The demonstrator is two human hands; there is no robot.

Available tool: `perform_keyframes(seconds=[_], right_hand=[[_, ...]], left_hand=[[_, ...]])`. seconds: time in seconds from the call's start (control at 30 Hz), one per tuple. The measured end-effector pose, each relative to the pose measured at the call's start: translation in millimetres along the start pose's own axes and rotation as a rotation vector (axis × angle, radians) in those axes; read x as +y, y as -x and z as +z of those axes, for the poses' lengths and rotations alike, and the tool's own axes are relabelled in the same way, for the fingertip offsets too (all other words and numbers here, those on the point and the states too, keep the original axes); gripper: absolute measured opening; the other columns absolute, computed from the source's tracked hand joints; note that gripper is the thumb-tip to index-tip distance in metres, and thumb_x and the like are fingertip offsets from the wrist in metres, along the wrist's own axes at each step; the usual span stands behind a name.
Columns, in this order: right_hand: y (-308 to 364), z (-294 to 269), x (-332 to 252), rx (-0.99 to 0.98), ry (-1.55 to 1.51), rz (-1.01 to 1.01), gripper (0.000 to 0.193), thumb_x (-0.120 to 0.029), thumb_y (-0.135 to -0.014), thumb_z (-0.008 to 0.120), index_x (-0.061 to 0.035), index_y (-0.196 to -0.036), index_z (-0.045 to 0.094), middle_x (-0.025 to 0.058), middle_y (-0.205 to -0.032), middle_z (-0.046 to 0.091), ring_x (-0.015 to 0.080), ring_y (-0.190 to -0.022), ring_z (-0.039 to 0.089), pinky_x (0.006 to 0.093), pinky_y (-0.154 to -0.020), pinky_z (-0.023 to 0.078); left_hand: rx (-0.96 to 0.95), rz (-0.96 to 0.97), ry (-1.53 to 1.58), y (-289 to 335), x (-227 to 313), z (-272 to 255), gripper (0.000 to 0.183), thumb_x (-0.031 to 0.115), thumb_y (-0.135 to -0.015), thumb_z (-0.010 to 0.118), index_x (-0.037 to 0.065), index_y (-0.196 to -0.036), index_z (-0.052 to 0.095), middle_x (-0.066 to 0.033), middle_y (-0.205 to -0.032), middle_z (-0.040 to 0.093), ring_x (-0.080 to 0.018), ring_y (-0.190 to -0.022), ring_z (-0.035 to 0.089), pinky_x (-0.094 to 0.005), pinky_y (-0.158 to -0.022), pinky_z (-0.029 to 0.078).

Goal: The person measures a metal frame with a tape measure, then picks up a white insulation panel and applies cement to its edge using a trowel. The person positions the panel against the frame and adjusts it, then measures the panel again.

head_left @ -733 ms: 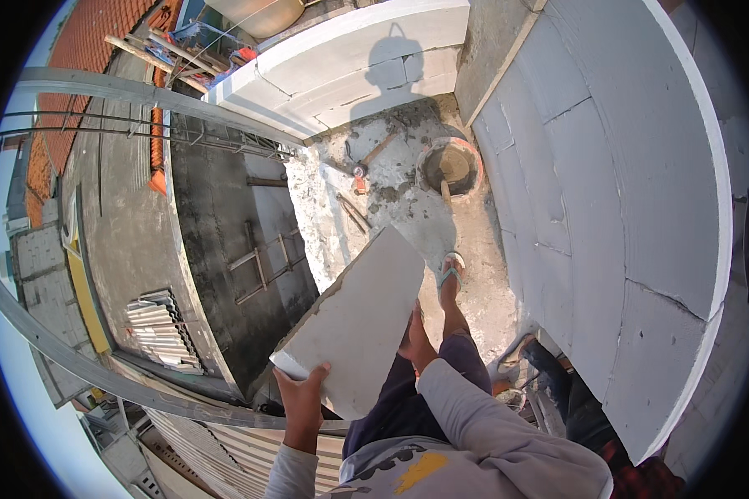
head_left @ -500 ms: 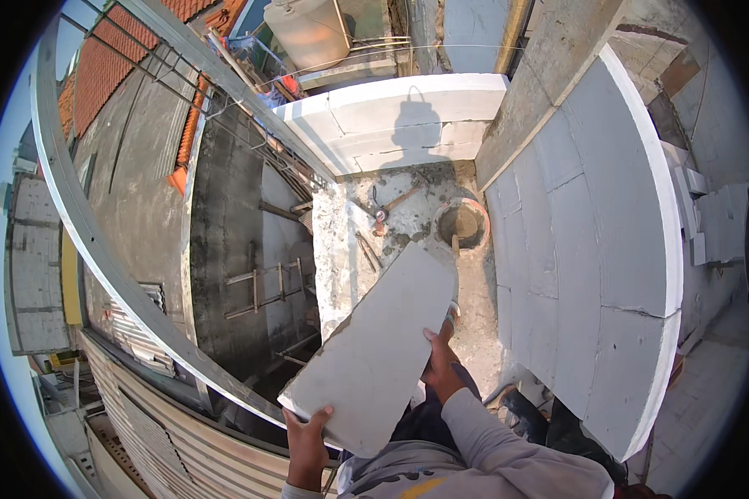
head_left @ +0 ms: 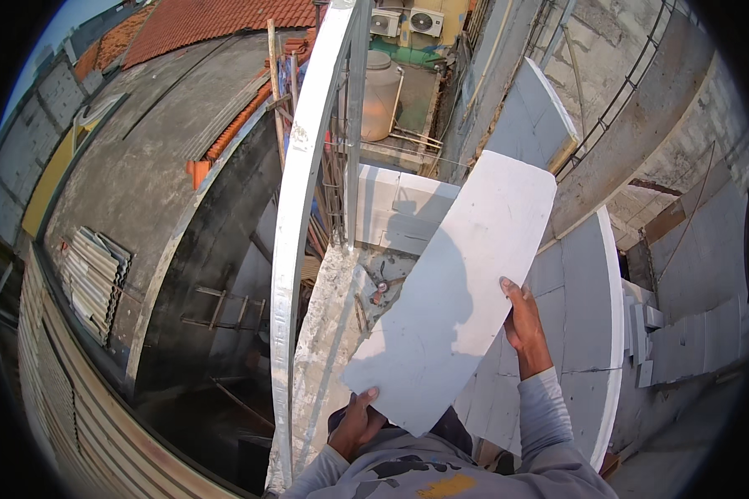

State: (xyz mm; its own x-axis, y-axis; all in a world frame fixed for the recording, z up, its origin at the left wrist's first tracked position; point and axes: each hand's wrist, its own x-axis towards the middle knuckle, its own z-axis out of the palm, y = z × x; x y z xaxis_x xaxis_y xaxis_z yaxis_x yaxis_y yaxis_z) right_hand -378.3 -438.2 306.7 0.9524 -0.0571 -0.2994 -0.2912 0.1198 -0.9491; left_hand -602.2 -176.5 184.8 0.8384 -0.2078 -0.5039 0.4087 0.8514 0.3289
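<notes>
While a rough, weathered grey concrete roof (head_left: 208,108) is spreading out to the left of the long metal beam (head_left: 295,216), a flat wall of pale rectangular blocks (head_left: 581,291) is standing to the beam's right, thin joint lines crossing its smooth face. Right of the beam's far end, a rounded, orange-tinged tank (head_left: 380,96) is sitting, and ribbed corrugated sheets (head_left: 96,274) are lying stacked well to the beam's left. Just right of the beam, the white slab (head_left: 458,287) is being held at a tilt, its lower end nearest the beam and its upper end slanting away; its matte, chalky face is forming a long rectangle with one blunted far corner. Near the beam, the left hand (head_left: 356,424) is gripping the slab's lower end, fingers clamping its edge. Farther right of the beam, the right hand (head_left: 526,324) is grasping the slab's long side, fingers clamping that edge and partly hiding behind it.
</notes>
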Motion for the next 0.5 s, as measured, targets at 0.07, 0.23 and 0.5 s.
perform_keyframes(seconds=[0.07,0.23,0.5], right_hand=[[-12.7,9.4,-47.8,0.034,0.103,-0.114,0.069,-0.031,-0.092,0.07,0.0104,-0.14,0.041,0.0222,-0.133,0.056,0.0294,-0.123,0.057,0.0401,-0.104,0.048],[-65.7,37.3,-159.8,0.047,0.399,-0.28,0.075,-0.031,-0.085,0.075,0.0127,-0.137,0.043,0.0238,-0.123,0.06,0.0293,-0.11,0.064,0.0374,-0.094,0.054],[-235.9,69.7,-295.1,-0.072,0.678,-0.414,0.08,-0.038,-0.08,0.078,0.0171,-0.13,0.05,0.0246,-0.112,0.066,0.0314,-0.093,0.071,0.0384,-0.081,0.058]], left_hand=[[-0.125,-0.081,0.045,-25.5,-3.7,13.7,0.075,0.035,-0.095,0.065,0.003,-0.154,0.029,-0.0165,-0.149,0.045,-0.0346,-0.138,0.047,-0.0532,-0.118,0.037],[-0.262,-0.211,0.043,-115.2,-2.7,71.7,0.071,0.038,-0.101,0.061,0.006,-0.155,0.027,-0.0142,-0.154,0.041,-0.0312,-0.141,0.045,-0.0493,-0.121,0.035],[-0.662,-0.308,-0.121,-283.8,25.3,210.3,0.072,0.051,-0.107,0.045,0.003,-0.157,0.022,-0.0209,-0.156,0.039,-0.0334,-0.144,0.043,-0.0468,-0.12,0.037]])
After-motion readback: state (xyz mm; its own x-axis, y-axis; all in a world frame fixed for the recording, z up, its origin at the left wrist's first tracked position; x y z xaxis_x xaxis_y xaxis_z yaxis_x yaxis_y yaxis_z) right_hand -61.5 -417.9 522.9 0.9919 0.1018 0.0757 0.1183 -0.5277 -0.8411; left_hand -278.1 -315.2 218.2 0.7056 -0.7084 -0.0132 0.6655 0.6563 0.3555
